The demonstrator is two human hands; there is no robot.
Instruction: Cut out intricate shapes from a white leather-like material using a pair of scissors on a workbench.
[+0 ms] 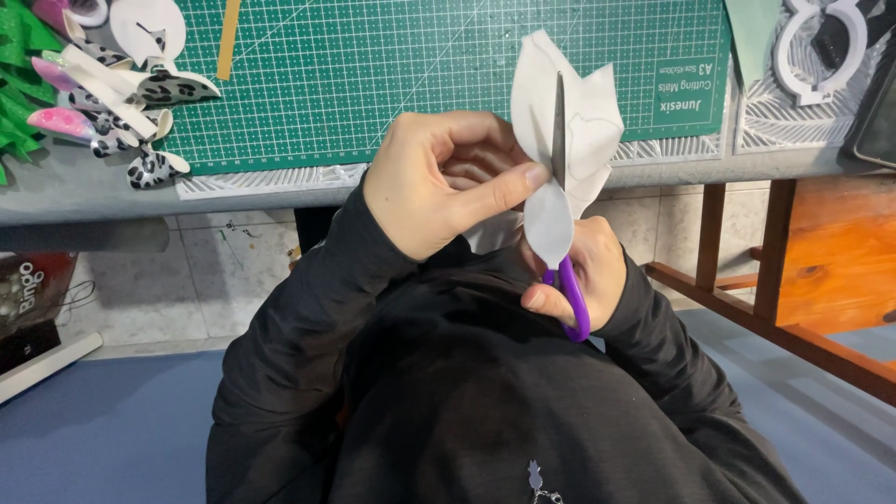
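While L hand (pixel 439 182) pinches the white paper sheet (pixel 560 121) w/ thumb and fingers, steadying it upright over the lap, R hand (pixel 583 271) grips purple-handled scissors (pixel 565 233), fingers curled closed thru the loops, blade running up the sheet near the green cutting mat (pixel 373 65).

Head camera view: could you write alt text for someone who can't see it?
A person's left hand pinches a thin white sheet cut-out while the right hand works purple-handled scissors up through it. Behind lie a green gridded cutting mat and spotted paper scraps on a grey tabletop.
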